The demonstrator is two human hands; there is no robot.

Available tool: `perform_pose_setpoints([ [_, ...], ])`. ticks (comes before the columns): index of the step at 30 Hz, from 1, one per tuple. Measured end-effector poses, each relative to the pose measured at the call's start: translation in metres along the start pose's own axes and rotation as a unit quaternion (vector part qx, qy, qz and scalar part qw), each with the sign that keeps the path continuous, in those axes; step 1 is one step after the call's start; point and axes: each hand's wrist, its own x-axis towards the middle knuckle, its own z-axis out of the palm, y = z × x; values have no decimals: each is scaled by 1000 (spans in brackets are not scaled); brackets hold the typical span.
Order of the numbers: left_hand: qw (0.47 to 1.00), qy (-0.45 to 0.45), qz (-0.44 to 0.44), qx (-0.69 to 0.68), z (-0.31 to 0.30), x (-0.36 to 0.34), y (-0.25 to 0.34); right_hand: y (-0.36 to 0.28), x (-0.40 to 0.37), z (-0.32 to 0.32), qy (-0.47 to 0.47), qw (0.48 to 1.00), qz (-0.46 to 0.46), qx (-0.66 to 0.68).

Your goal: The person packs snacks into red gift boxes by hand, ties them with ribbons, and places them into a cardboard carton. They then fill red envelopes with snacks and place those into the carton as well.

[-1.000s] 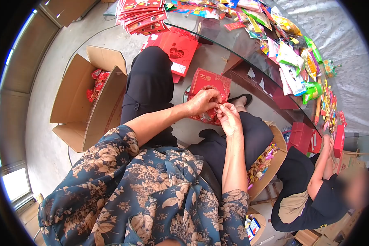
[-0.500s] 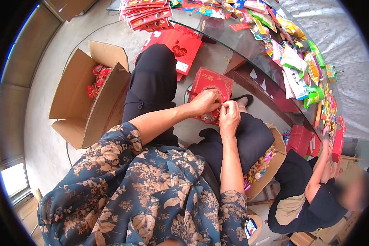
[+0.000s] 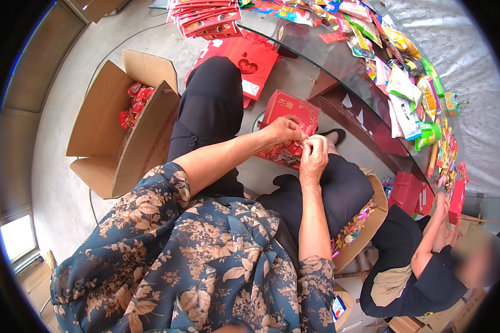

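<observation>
A cardboard box [image 3: 97,111] on the left holds red-wrapped pieces [image 3: 140,101] on the grey floor [image 3: 58,130]. Beyond the knee, a red bag [image 3: 261,62] shows a heart and lettering too small to read. Above a patterned red box [image 3: 294,106], the left hand [image 3: 284,131] and right hand [image 3: 314,160] pinch something too small to identify, fingertips together. Rightward, a carton [image 3: 375,222] contains colourful wrapped sweets [image 3: 352,230]; the glass bench [image 3: 311,49] bears snack packets [image 3: 404,86], near a seated co-worker [image 3: 436,283].
</observation>
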Motion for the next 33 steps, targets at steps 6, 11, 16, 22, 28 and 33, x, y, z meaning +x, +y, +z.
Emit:
perform_pose_setpoints([
  [6,999,40,-6,-12,0,6,-11,-3,0,-3,-15,1000,-2,7],
  [11,987,145,6,-75,4,8,-10,-10,-4,-15,-55,998,-11,-20],
  [16,990,138,30,-4,-3,13,-18,-11,-7,-17,-34,995,57,74],
  [22,989,139,41,7,-3,12,-17,5,-13,-22,14,931,291,221],
  [28,989,141,49,13,-4,9,-17,10,-19,-13,-59,895,355,265],
  [33,988,143,59,22,-5,12,-18,12,-23,-4,-77,915,328,221],
])
